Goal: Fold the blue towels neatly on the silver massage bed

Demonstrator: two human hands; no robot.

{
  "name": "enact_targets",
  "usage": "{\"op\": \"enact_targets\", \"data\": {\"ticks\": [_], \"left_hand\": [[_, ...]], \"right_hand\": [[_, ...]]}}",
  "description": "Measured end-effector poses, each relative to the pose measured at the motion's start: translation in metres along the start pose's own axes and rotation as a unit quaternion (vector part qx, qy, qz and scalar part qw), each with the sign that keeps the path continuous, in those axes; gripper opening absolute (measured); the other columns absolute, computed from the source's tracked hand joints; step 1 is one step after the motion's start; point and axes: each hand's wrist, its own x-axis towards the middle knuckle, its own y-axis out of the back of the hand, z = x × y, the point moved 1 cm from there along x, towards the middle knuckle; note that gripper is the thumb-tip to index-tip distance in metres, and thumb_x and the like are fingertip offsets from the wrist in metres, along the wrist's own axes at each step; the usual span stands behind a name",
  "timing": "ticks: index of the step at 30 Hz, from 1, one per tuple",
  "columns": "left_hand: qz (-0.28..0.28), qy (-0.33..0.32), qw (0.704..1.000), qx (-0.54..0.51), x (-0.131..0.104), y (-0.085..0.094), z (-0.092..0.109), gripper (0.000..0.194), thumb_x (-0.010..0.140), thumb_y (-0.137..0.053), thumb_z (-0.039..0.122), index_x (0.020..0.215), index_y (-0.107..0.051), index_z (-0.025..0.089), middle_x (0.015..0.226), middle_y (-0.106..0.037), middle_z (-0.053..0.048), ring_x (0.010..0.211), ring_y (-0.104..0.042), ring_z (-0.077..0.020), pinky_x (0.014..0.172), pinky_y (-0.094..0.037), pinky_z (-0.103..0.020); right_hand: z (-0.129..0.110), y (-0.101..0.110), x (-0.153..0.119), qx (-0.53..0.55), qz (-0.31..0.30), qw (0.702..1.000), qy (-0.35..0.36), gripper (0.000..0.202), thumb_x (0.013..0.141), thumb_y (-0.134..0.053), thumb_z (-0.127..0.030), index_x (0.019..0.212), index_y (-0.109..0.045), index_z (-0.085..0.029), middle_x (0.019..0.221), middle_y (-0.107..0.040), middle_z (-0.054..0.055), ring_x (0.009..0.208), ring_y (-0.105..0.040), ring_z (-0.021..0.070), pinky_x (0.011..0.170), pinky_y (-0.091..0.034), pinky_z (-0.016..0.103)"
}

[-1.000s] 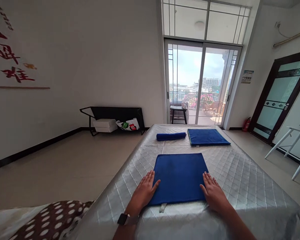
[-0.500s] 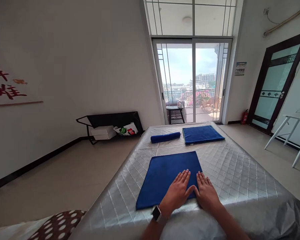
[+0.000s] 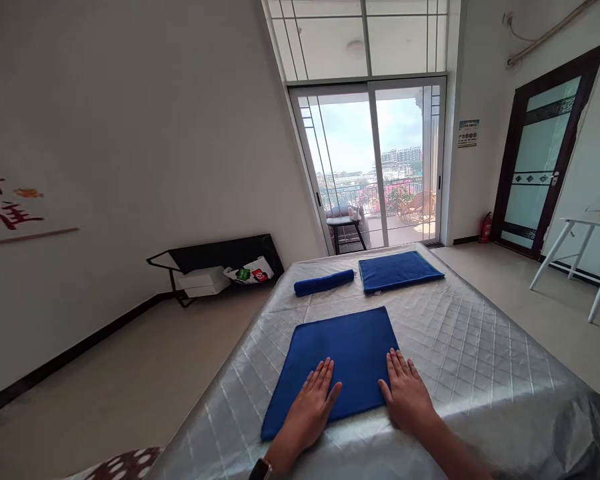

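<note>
Faces rolled cloth (image 3: 324, 283) at 12 o'clock, folded cloth (image 3: 401, 271) at 1; now parts left hand (image 3: 310, 403) and right hand (image 3: 407, 390), ungripping, on blue cloth (image 3: 357, 353).

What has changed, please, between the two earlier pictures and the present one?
The left hand moved right across the near blue cloth to beside the right hand, then came partway back left. The view has tilted. Neither hand has grasped anything. The right hand remains at that cloth's right edge; the rolled blue cloth and far blue cloth lie as before.

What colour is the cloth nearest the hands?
The cloth is deep blue, best seen in the head view.
</note>
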Motion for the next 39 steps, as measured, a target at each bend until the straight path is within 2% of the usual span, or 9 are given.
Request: {"op": "enact_targets", "data": {"ticks": [3, 6, 11, 16, 18, 21, 25, 30, 39], "left_hand": [[0.029, 0.044, 0.998, 0.020, -0.025, -0.005, -0.049, 0.063, 0.103, -0.021, 0.048, 0.156, -0.026, 0.014, 0.160, -0.032, -0.015, 0.149, -0.027, -0.0283, 0.120, -0.030, -0.052], [0.085, 0.045, 0.995, 0.024, -0.045, -0.012, -0.074, 0.062, 0.102, -0.025, 0.045, 0.157, -0.025, 0.017, 0.157, -0.039, -0.015, 0.147, -0.032, -0.0293, 0.118, -0.033, -0.051], [0.111, 0.109, 0.988, -0.016, -0.050, 0.003, -0.056, 0.065, 0.100, -0.029, 0.053, 0.153, -0.037, 0.016, 0.157, -0.040, -0.017, 0.146, -0.035, -0.0305, 0.118, -0.032, -0.052], [0.152, 0.110, 0.982, -0.024, -0.049, 0.041, -0.030, 0.044, 0.099, -0.036, 0.046, 0.119, -0.066, 0.021, 0.131, -0.063, -0.012, 0.122, -0.058, -0.0294, 0.107, -0.043, -0.048], [0.133, 0.094, 0.986, -0.028, -0.051, 0.050, -0.025, 0.036, 0.099, -0.038, 0.039, 0.102, -0.069, 0.021, 0.113, -0.069, -0.011, 0.106, -0.063, -0.0268, 0.097, -0.048, -0.046], [0.074, 0.084, 0.993, -0.044, -0.055, 0.060, -0.021, 0.030, 0.097, -0.039, 0.031, 0.092, -0.067, 0.021, 0.098, -0.069, -0.009, 0.094, -0.064, -0.0241, 0.091, -0.049, -0.043], [-0.003, 0.081, 0.991, -0.107, -0.065, 0.079, -0.023, 0.029, 0.096, -0.041, 0.035, 0.094, -0.068, 0.024, 0.101, -0.070, -0.006, 0.099, -0.064, -0.0223, 0.094, -0.046, -0.039], [-0.089, 0.107, 0.979, -0.149, -0.079, 0.101, -0.035, 0.027, 0.085, -0.054, 0.043, 0.101, -0.070, 0.028, 0.111, -0.070, -0.002, 0.101, -0.065, -0.0223, 0.090, -0.046, -0.032], [-0.105, 0.111, 0.979, -0.137, -0.076, 0.105, -0.041, 0.021, 0.080, -0.052, 0.028, 0.088, -0.071, 0.026, 0.103, -0.072, -0.002, 0.095, -0.067, -0.0195, 0.087, -0.046, -0.028]], "right_hand": [[0.002, -0.002, 0.000, 0.001, 0.007, 1.000, 0.002, 0.067, 0.101, -0.026, -0.042, 0.157, -0.022, -0.006, 0.164, -0.015, 0.011, 0.152, -0.012, 0.0225, 0.124, -0.010, 0.042], [0.004, -0.003, 0.000, -0.008, 0.001, 1.000, -0.002, 0.067, 0.101, -0.024, -0.043, 0.157, -0.021, -0.006, 0.164, -0.015, 0.010, 0.152, -0.012, 0.0223, 0.124, -0.010, 0.042], [0.006, 0.000, -0.001, -0.038, 0.007, 0.999, -0.008, 0.066, 0.101, -0.024, -0.045, 0.157, -0.024, -0.011, 0.164, -0.018, 0.007, 0.152, -0.015, 0.0218, 0.123, -0.013, 0.041], [0.010, 0.011, -0.008, -0.037, 0.060, 0.996, 0.045, 0.054, 0.099, -0.037, -0.040, 0.147, -0.049, -0.018, 0.159, -0.036, 0.008, 0.149, -0.026, 0.0264, 0.121, -0.023, 0.044], [0.014, 0.020, -0.014, -0.019, 0.071, 0.994, 0.086, 0.042, 0.096, -0.045, -0.034, 0.132, -0.064, -0.023, 0.149, -0.051, 0.009, 0.139, -0.043, 0.0268, 0.115, -0.034, 0.042], [0.020, 0.038, -0.022, 0.003, 0.033, 0.993, 0.116, 0.023, 0.090, -0.056, -0.024, 0.104, -0.074, -0.025, 0.119, -0.069, 0.008, 0.111, -0.063, 0.0230, 0.100, -0.046, 0.036], [0.027, 0.056, -0.029, -0.003, -0.026, 0.995, 0.100, 0.020, 0.080, -0.063, -0.015, 0.094, -0.074, -0.024, 0.105, -0.070, 0.005, 0.102, -0.065, 0.0225, 0.094, -0.047, 0.034], [0.029, 0.063, -0.032, 0.023, -0.039, 0.994, 0.096, 0.020, 0.080, -0.061, -0.015, 0.091, -0.075, -0.026, 0.102, -0.071, 0.003, 0.097, -0.066, 0.0216, 0.089, -0.049, 0.032], [0.028, 0.058, -0.027, -0.010, -0.006, 0.993, 0.119, 0.025, 0.082, -0.054, -0.014, 0.084, -0.076, -0.024, 0.092, -0.072, 0.004, 0.090, -0.067, 0.0192, 0.086, -0.049, 0.029]]}}
